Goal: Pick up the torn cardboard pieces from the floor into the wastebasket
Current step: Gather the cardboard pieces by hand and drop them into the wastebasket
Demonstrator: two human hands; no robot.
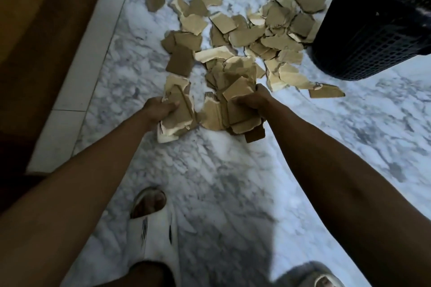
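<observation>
Torn brown cardboard pieces (242, 30) lie scattered over the white marble floor (221, 170) ahead of me. My left hand (158, 108) grips a bunch of cardboard pieces (177, 109) just above the floor. My right hand (253, 100) grips a thicker bundle of pieces (233, 105), fingers curled round it. The two bundles nearly touch between my hands. A dark mesh wastebasket (373, 18) stands at the upper right, beside the scattered heap.
A white baseboard strip (93, 53) and a brown wooden surface (35, 30) run along the left. My left foot in a white slipper (154, 228) stands at the bottom centre, and another slipper (310, 277) shows at the bottom right.
</observation>
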